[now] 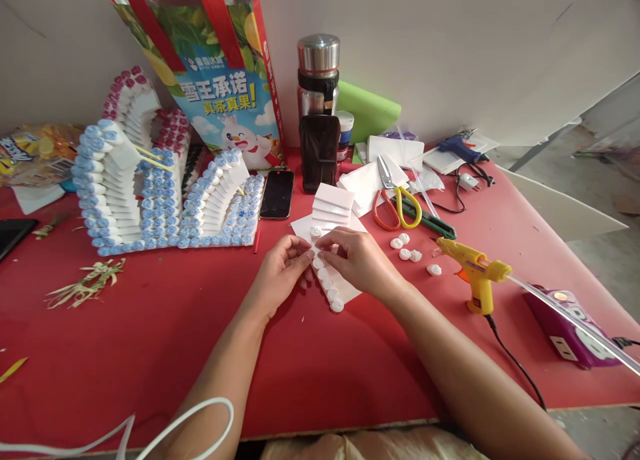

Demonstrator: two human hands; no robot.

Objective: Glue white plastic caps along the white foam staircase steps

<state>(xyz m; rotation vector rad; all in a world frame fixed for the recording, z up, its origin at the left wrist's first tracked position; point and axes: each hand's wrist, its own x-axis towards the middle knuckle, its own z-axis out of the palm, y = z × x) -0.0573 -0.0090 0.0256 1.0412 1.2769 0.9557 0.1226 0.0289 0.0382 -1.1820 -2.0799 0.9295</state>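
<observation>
Both hands meet over a white card [350, 288] on the red table. A row of small white rosettes [327, 285] runs along the card's left edge, under and below my fingertips. My left hand [281, 271] has its thumb and forefinger pressed together at the row's upper part. My right hand [357, 257] pinches close beside it from the right. Whatever lies between the fingertips is too small and hidden to make out. Just above the hands stands a stepped stack of white pieces [332, 205]. Several loose white rosettes [405, 253] lie right of my right hand.
A yellow glue gun [477, 270] and a purple power socket [575, 330] are at the right. Scissors [393, 200] and a green cutter [430, 221] lie behind. A phone [277, 195], flask [319, 80], bag [225, 80] and blue-and-white rosette models [160, 200] stand at back left. A white cable loops front left.
</observation>
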